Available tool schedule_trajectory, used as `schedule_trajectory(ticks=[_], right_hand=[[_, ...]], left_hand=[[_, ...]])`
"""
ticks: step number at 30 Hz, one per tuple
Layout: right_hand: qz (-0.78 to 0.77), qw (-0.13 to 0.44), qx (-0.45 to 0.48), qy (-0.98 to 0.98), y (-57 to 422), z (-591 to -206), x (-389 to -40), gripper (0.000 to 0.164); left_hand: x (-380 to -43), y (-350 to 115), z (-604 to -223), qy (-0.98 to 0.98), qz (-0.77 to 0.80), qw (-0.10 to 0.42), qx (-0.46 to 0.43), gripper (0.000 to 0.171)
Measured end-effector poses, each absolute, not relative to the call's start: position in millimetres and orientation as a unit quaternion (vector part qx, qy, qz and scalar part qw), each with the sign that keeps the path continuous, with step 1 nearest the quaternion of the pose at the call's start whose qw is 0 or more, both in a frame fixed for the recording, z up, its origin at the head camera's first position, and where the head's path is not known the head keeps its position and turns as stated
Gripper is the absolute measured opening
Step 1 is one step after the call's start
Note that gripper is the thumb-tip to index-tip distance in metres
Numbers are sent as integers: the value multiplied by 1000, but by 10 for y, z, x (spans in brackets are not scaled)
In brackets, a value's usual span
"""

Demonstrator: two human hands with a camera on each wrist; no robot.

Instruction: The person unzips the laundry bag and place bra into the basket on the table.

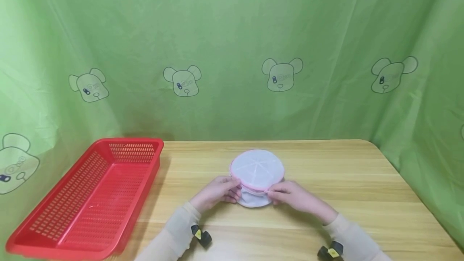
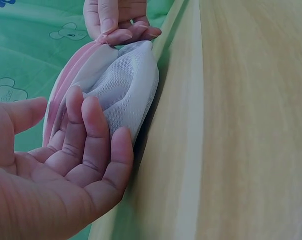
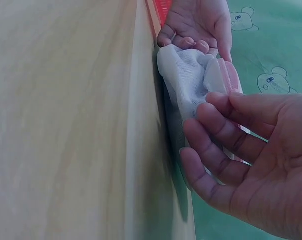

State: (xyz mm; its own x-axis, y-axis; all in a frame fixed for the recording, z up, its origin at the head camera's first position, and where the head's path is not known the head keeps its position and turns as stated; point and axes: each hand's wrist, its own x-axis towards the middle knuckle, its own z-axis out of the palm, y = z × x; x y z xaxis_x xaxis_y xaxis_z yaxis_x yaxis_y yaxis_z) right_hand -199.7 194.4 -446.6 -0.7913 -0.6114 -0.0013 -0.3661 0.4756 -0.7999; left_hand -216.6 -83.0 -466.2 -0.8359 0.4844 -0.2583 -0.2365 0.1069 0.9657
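Note:
A round white mesh laundry bag (image 1: 257, 167) with a pink zipper band (image 3: 231, 76) lies on the wooden table in the head view. At its near left edge the left hand (image 1: 219, 191) holds the bag, thumb by the pink rim and fingers against the mesh side. The right hand (image 1: 295, 197) pinches the zipper at the near right edge between thumb and index finger; its other fingers curl loosely beside the bag in the right wrist view. Below the pink band the mesh side (image 2: 128, 80) sags in folds. Whatever may be inside the bag is hidden.
To the left on the wooden table (image 1: 344, 172) stands a red plastic basket (image 1: 125, 208) with slotted walls; nothing shows inside it. A green curtain (image 1: 232, 31) printed with bear heads hangs behind and at both sides. Each wrist wears a small black camera mount.

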Motion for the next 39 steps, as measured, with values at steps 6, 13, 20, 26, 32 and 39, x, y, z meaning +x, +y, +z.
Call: schedule_trajectory(ticks=[6,13,20,26,32,39], right_hand=[[-417,147,-302,844,1907,-4460,-1974,23],[-423,154,-298,842,1896,-4473,-1960,22],[-429,154,-303,837,1888,-4453,-1955,22],[-420,153,-300,843,1896,-4452,-1956,22],[-412,152,-297,848,1916,-4445,-1969,23],[-415,154,-287,850,1944,-4444,-1991,23]], left_hand=[[-2151,-808,-4671,695,659,274,86,34],[-2136,-811,-4675,697,661,266,86,31],[-2138,-799,-4678,702,659,258,76,29],[-2134,-780,-4676,710,654,251,70,27],[-2124,-778,-4667,710,655,248,69,25],[-2144,-791,-4664,714,652,246,69,26]])
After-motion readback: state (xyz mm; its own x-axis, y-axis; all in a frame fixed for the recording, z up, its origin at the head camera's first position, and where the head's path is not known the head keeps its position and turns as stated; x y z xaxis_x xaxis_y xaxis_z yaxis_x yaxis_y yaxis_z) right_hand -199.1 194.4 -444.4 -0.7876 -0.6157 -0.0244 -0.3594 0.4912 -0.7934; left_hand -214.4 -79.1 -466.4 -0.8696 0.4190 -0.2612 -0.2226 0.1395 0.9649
